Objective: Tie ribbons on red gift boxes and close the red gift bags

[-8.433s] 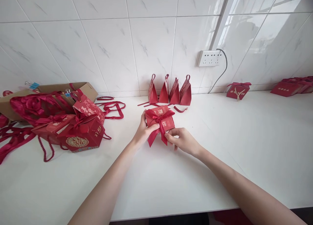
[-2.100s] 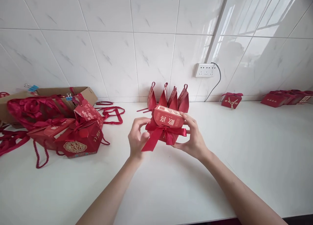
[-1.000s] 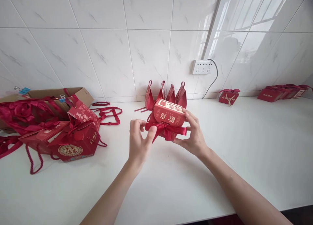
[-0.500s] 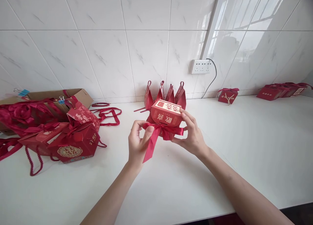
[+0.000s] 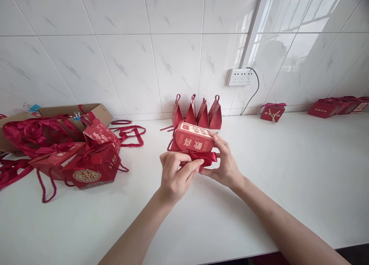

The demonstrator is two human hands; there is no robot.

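Observation:
A small red gift box [image 5: 192,140] with gold characters is held above the white counter [image 5: 201,219], tipped on its side. My right hand [image 5: 223,163] grips its right end and underside. A red satin ribbon bow [image 5: 205,157] sits on the box face turned toward me. My left hand [image 5: 176,176] is closed, pinching the ribbon at the bow's left side; the ribbon's tail is hidden behind its fingers.
Several red triangular gift bags [image 5: 198,113] stand at the wall behind the box. A pile of red boxes [image 5: 92,163], ribbons and a cardboard carton [image 5: 72,111] lies at the left. A tied box [image 5: 272,112] and a row of boxes [image 5: 337,105] sit at the right, near a socket [image 5: 239,77].
My left hand has moved right, closer to the bow, and covers the ribbon tail that hung down half a second ago. The box has tipped slightly further toward me.

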